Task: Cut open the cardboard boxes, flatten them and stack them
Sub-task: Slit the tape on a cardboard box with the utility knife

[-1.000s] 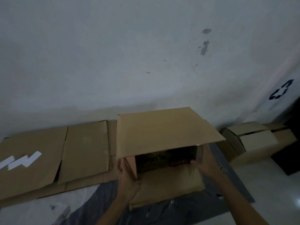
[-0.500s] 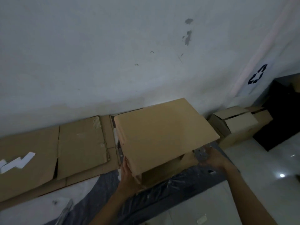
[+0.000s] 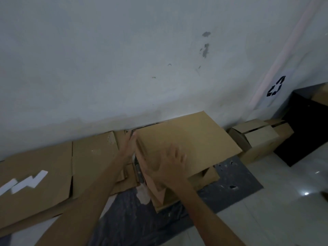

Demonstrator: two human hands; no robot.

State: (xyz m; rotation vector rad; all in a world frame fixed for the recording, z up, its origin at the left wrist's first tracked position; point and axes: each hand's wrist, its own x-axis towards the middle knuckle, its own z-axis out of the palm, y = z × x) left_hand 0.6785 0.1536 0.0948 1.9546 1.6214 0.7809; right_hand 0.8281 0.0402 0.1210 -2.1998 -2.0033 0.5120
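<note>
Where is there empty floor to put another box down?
The pale tiled floor at the right is bare, bordered by the dark sheet, the small box and the black cabinet. Along the wall it is crowded: flattened cardboard, then the big box that the left hand and right hand touch.

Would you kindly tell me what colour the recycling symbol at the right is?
The recycling symbol is black on a pale surface; the head view shows it best.

a dark plastic sheet (image 3: 236,176) covers the pale floor (image 3: 284,206).
</note>
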